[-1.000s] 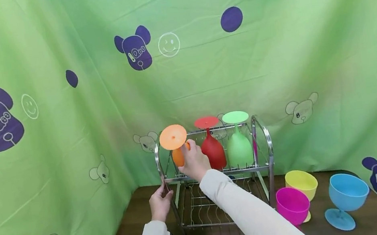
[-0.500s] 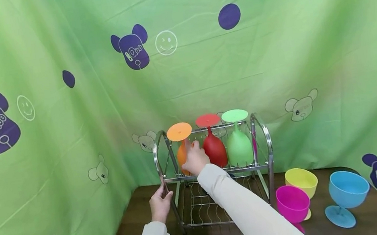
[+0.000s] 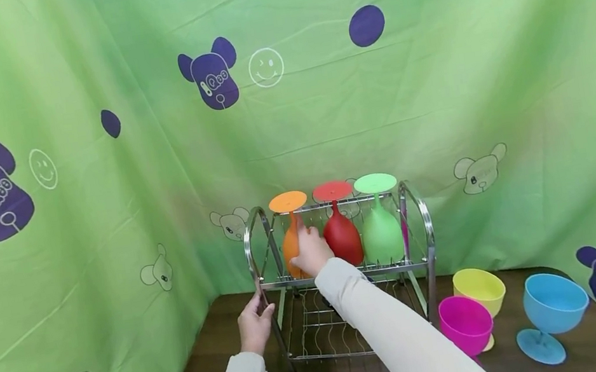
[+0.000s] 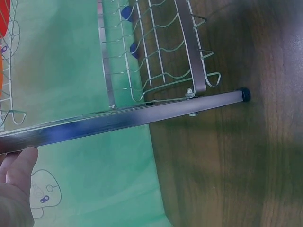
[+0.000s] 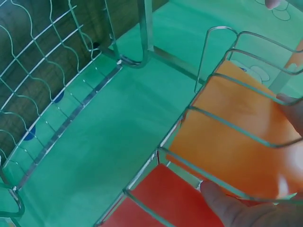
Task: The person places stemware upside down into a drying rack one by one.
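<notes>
An orange plastic goblet [image 3: 291, 245] stands upside down at the left end of the upper shelf of a metal dish rack [image 3: 340, 275], its round foot on top. My right hand [image 3: 313, 249] grips its bowl; in the right wrist view the digits lie on either side of the orange bowl [image 5: 232, 123], behind the shelf wires. To its right, a red goblet [image 3: 343, 237] and a light green goblet [image 3: 382, 234] also stand inverted. My left hand [image 3: 255, 326] holds the rack's front left post, and the left wrist view shows fingertips [image 4: 29, 153] against the metal bar.
On the wooden table [image 3: 209, 366], right of the rack, stand a magenta goblet [image 3: 465, 325], a yellow goblet [image 3: 480, 290] and a blue goblet [image 3: 555, 305], all mouth up. The lower wire shelf [image 3: 332, 335] lies below. Green printed cloth [image 3: 321, 112] hangs behind and at both sides.
The orange goblet has gone from tilted to upright on its rim, its foot shifting right. My right hand moved slightly right and down with it. My left hand stayed at the post.
</notes>
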{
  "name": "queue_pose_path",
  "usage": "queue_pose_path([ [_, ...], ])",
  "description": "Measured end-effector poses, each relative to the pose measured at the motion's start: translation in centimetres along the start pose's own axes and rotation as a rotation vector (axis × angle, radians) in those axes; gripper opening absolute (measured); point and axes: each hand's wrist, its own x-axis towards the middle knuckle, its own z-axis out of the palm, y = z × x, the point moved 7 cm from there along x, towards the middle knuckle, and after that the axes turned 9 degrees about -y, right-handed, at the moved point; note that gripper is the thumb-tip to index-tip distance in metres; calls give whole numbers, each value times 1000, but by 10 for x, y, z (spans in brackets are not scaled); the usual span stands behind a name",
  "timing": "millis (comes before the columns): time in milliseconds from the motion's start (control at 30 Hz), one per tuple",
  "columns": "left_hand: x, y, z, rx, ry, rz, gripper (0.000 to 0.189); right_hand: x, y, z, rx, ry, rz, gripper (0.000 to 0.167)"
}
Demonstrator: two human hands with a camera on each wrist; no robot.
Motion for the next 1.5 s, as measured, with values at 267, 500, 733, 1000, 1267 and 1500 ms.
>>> queue_pose_path([
  [267,-5,1,0,-3,52,-9,38,-14,-3,-22,99,-24,12,96],
  [500,-11,-5,1,-168,73,-77,37,-47,11,-44,192,10,-69,81],
  [733,-26,-8,-7,-262,4,-105,39,-110,31,-78,56,272,-358,69],
  [1000,-33,9,-22,-131,-62,43,40,-183,85,-118,-82,399,-325,67],
  [1267,-35,32,-7,-55,-132,221,35,-218,139,-132,-107,355,-146,69],
  [1500,-45,52,20,-19,-227,309,32,-242,168,-141,-124,321,-20,75],
])
